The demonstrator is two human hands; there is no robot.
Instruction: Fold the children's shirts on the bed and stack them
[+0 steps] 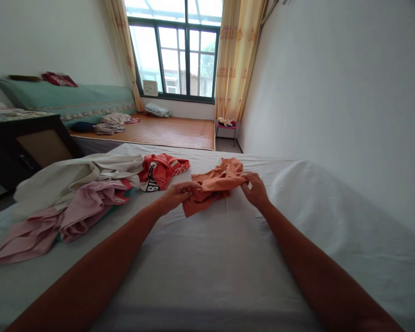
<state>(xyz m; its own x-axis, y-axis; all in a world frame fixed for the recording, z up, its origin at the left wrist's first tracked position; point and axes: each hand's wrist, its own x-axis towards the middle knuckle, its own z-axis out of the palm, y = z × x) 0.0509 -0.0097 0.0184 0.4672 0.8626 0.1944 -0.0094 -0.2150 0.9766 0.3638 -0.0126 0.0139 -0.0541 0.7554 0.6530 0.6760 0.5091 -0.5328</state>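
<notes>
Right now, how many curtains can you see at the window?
2: one curtain hangs at the left of the window, the other curtain at its right. Another layer could be hidden in the folds.

The left fingers and right fingers pinch an orange garment over a pale bedsheet.

Bare left forearm and right forearm reach forward from the lower edge, converging. Left hand: fingers bent inward, pinched against the thumb. Right hand: likewise pinching, directed inward, apart from the left.
</notes>
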